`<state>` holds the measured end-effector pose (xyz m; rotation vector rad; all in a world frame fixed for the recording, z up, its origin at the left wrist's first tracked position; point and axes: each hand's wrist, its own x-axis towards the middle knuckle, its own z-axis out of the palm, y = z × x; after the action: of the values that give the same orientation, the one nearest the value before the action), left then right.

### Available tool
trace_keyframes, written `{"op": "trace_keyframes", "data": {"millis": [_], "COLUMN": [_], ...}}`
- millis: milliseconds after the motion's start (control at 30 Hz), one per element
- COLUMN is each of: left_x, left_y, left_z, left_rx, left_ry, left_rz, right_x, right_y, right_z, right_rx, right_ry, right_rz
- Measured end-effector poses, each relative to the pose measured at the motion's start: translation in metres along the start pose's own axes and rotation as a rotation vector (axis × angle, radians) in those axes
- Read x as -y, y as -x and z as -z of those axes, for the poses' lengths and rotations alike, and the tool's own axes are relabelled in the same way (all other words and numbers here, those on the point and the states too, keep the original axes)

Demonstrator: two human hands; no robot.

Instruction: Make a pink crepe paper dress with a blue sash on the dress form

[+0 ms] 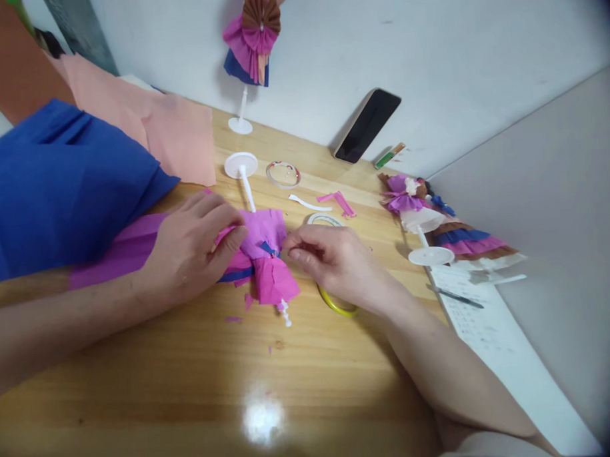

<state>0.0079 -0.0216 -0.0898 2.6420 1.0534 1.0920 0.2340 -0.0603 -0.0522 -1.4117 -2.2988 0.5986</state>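
Head view — both hands (195, 249) (339, 257) flank paper dress (275, 283).

The wrap (277, 283) looks matt paper, its stand (241, 165) smooth plastic, the table (190, 386) glossy wood

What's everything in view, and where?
Paper dress on stand: one, pink, purple, central
Dressed stand: one, multicoloured, back
Paper outfits: at least two, multicoloured, right
Large sheets: four, blue, salmon, brown, purple, left
Rings: apparently three, patterned, white, yellow, central
Wall: one, white, behind
Phone: one, black, against wall
Stick: one, green, orange, beside phone
Scraps: several, pink, white, central
Notepaper: one, white, right
Pen: one, dark, on notepaper
Table: one, brown, underneath
Left hand: one, bare, dress's left
Right hand: one, bare, dress's right
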Motion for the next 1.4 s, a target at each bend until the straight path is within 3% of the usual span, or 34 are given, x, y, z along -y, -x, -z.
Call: {"op": "trace_keyframes", "data": {"millis": [67,233,367,467,733,833,1033,1233,1400], "left_x": [-0.001,-0.014,-0.019,-0.015,-0.021,-0.025,-0.018,-0.016,-0.017], "left_y": [-0.001,-0.001,0.002,0.007,0.008,0.008,0.018,0.020,0.021], "left_z": [0.005,0.014,0.014,0.008,0.007,0.007,-0.002,-0.008,-0.008], "left_rx": [0.118,0.557,0.677,0.687,0.577,0.502,0.471,0.485,0.452], "left_ry": [-0.075,-0.201,-0.163,-0.115,-0.126,-0.116,-0.103,-0.179,-0.198], "left_rz": [0.065,0.223,0.204,0.218,0.204,0.102,-0.291,-0.299,-0.323], "right_x": [0.000,-0.002,-0.003,-0.004,-0.008,-0.009,-0.014,-0.018,-0.020], "right_y": [0.000,0.000,0.000,0.000,0.000,-0.001,-0.007,-0.014,-0.018], "right_z": [0.000,-0.005,-0.008,-0.009,-0.024,-0.026,-0.027,-0.027,-0.025], "right_rx": [0.009,-0.028,-0.034,-0.052,-0.100,-0.092,-0.100,-0.033,-0.069], "right_ry": [-0.022,-0.052,-0.053,-0.027,-0.013,-0.015,0.013,-0.013,-0.110], "right_rz": [0.045,0.176,0.227,0.217,0.200,0.228,0.261,0.313,0.320]}}
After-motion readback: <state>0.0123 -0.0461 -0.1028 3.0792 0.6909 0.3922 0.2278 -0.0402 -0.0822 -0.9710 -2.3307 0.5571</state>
